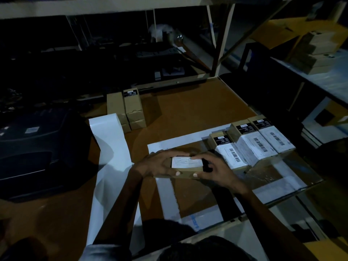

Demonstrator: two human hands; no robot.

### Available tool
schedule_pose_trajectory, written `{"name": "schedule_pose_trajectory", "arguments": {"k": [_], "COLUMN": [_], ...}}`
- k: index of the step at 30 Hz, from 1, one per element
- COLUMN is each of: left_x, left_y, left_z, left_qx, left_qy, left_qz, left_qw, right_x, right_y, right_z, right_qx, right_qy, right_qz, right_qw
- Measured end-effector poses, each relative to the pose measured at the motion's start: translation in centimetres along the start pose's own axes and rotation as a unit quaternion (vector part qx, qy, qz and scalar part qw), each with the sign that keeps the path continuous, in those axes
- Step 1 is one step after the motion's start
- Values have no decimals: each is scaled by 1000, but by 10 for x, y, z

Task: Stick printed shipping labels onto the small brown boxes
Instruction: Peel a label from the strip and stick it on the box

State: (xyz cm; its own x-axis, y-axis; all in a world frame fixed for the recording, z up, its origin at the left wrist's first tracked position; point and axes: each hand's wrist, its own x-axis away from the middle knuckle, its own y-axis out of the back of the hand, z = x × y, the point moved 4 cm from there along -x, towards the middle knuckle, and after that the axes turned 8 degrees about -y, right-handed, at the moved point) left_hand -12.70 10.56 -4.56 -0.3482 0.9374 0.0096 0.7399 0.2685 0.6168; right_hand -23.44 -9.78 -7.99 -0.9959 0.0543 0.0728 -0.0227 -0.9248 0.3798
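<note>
Both hands are gripping one small brown box [185, 169] near the table's [188, 113] front edge: the left hand [157, 163] is curling round its left end, while the right hand [212, 167] is pressing the shipping label [186, 162] flat with its fingers. The labelling step appears nearly finished; next is probably setting it beside the three labelled boxes [252, 144]. About four unlabelled boxes [126, 108] are waiting behind, beside one backing strip [111, 147].

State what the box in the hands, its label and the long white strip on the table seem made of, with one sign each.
Box: brown cardboard, matte, judging by its dull tan faces. Label: printed white paper. Strip: probably glossy label backing paper; it shines and curls.
</note>
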Motion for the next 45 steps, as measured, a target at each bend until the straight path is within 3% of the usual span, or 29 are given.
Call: {"name": "schedule_pose_trajectory", "arguments": {"k": [13, 22, 29, 34, 37, 40, 45], "left_x": [1, 9, 20, 21, 16, 6, 0], "left_y": [1, -1, -10, -7, -8, -11, -15], "left_z": [10, 17, 19, 5, 7, 13, 12], "left_qx": [11, 101, 73, 93, 88, 18, -59], "left_qy": [-13, -7, 21, -13, -11, 60, 102], "left_qz": [23, -16, -42, -62, -123, -208, -258], "left_qw": [1000, 995, 996, 994, 988, 976, 959], "right_x": [5, 5, 0, 7, 11, 8, 0], "right_y": [-6, -11, -12, -7, -6, -7, -5], "right_z": [-6, -10, -9, 0, 3, 9, 13], "right_qx": [-51, -122, -114, -84, -78, -33, 17], "right_qy": [15, 15, 3, 13, -1, -44, -60], "right_qz": [-21, -48, -145, -91, -91, -134, -166], "right_qw": [998, 991, 983, 992, 993, 989, 984]}}
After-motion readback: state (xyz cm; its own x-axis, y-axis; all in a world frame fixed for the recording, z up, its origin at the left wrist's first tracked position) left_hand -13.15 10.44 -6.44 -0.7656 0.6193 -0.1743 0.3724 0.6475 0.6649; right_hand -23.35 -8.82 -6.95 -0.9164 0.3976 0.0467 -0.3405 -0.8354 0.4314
